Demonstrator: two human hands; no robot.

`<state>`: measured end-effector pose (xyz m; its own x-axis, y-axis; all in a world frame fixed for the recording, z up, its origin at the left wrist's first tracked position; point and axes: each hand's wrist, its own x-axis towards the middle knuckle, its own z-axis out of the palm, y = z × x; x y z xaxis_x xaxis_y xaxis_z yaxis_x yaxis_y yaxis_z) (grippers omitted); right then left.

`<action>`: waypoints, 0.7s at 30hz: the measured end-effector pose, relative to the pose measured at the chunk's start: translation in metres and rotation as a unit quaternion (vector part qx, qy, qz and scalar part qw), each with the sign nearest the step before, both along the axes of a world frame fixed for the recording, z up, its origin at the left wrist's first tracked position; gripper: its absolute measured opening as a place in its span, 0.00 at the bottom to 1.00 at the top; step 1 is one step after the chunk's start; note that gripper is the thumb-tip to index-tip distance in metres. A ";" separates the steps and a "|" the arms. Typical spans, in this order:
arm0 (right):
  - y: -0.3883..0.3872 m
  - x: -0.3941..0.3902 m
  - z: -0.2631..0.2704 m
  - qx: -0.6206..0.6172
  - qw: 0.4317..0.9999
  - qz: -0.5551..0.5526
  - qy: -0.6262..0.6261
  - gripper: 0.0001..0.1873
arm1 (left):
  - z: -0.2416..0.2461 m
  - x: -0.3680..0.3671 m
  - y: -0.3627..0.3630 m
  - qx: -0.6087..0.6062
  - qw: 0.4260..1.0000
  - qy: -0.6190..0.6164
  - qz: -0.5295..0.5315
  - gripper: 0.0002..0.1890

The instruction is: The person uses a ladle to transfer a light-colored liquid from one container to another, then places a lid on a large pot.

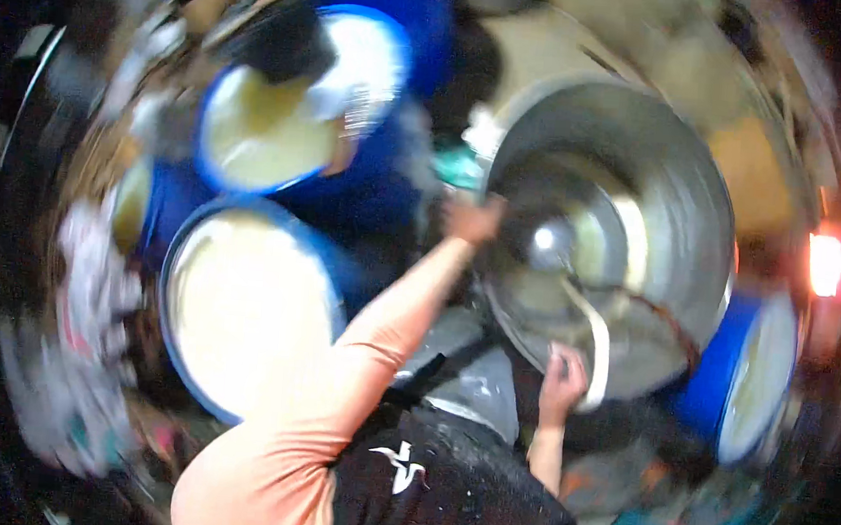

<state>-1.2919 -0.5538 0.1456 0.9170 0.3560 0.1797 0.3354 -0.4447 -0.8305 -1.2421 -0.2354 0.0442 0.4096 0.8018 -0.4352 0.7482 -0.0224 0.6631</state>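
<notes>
A large metal drum-like vessel [617, 166] stands right of centre, its mouth towards me and a bright reflection inside. At its left rim is my left hand [473, 219], blurred, close below a green object [458, 166] that I cannot identify; whether it holds anything is unclear. My right hand [565, 375] is at the vessel's lower rim with fingers curled, beside a pale curved strip or hose [599, 348] that hangs over the rim. Contact between that hand and the strip cannot be told. A thin dark cord [655, 308] also runs across the vessel's mouth.
Blue drums with pale contents stand at the left [253, 309] and upper left [268, 135]. Another blue drum [756, 381] is at the right. A dark object [275, 40] overlaps the upper-left drums. A glowing light [825, 265] shows far right.
</notes>
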 end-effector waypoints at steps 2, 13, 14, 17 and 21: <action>0.006 -0.030 -0.010 -0.069 0.996 0.052 -0.038 0.06 | 0.009 -0.036 -0.012 -0.025 0.987 -0.143 -0.069 0.52; 0.173 -0.096 0.048 -0.103 0.850 0.517 -0.014 0.45 | 0.144 -0.411 -0.122 -0.077 0.923 -0.377 0.029 0.20; 0.196 -0.082 0.025 0.038 0.816 0.571 -0.082 0.46 | 0.153 -0.437 -0.126 -0.051 0.916 -0.394 0.056 0.20; 0.251 -0.149 0.086 0.023 0.742 0.635 -0.213 0.45 | 0.164 -0.508 -0.157 0.123 0.860 -0.427 0.251 0.18; 0.281 -0.227 0.107 0.094 0.676 0.717 -0.145 0.33 | 0.159 -0.577 -0.214 0.177 0.723 -0.376 0.551 0.18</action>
